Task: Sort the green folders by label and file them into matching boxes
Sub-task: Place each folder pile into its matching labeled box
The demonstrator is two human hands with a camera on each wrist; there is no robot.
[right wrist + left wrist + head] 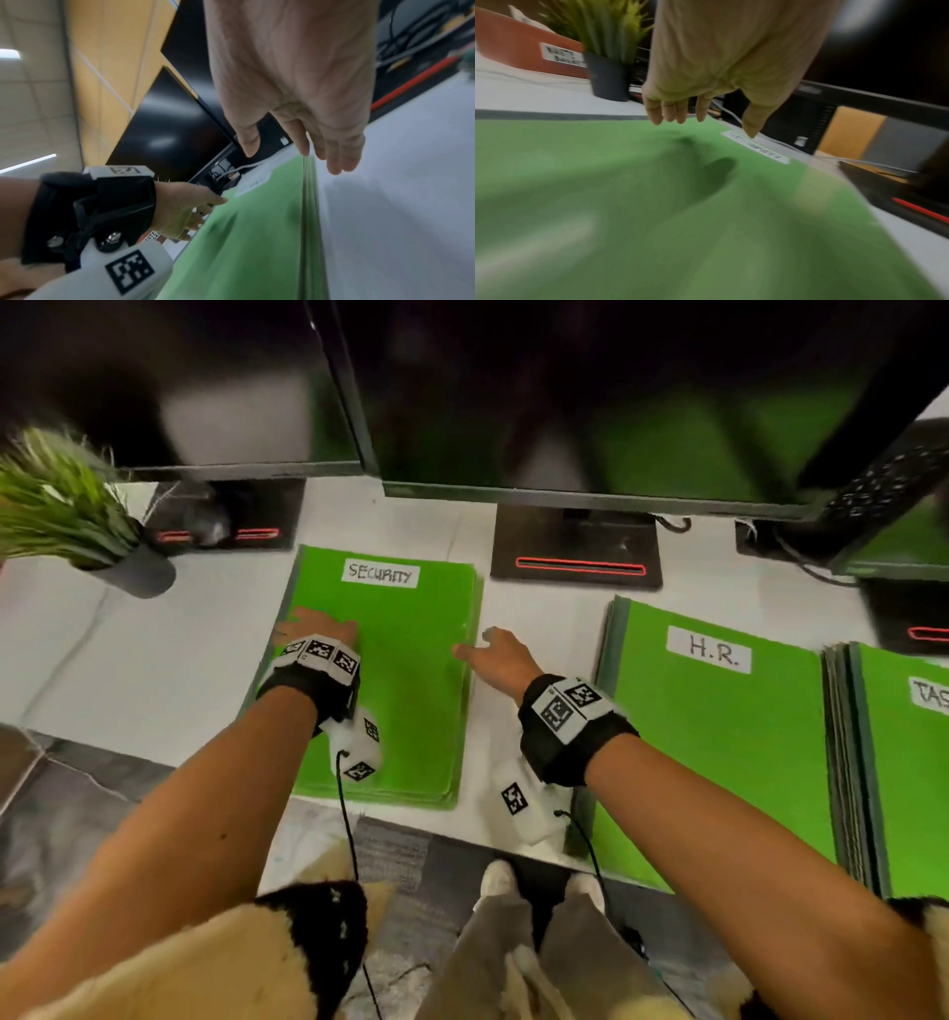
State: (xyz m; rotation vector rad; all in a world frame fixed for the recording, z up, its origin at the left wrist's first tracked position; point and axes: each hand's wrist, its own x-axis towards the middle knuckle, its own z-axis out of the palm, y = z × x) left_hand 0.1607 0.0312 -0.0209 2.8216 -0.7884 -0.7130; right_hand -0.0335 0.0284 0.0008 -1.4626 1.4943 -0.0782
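Left hand (313,631): fingers (654,113) straight and loosely spread, hanging over the left margin of the top folder, at about 9 o'clock on the SECURITY stack (390,690). Whether the tips touch the cover cannot be told; the left wrist view shows a shadow beneath them. Nothing is pinched.

Right hand (500,657): fingers relaxed and slightly parted, at the stack's right edge, about 3 o'clock. The right wrist view shows the tips beside the layered folder edges (309,203); no grip is closed.

Location of task items: the SECURITY stack lies flat on the white bench (128,660), just in front of a monitor base (575,552). A second stack, H.R. (719,752), lies at 3 o'clock from it, and a third pile (909,762) sits farther right against that one.

Judgement on the step in hand: the hands appear to be squaring or preparing to lift the SECURITY stack. To do it well, both hands should close on opposite long edges at once, thumbs on top and fingers beneath, keeping the pile level so the folders do not fan out.

Legible writing: "SECURITY" (380,574) and "H.R." (711,649), handwritten on white labels. The third label reads "TAS", cut by the frame. An orange box (518,46) behind a potted plant (603,48) carries a label too blurred to read.
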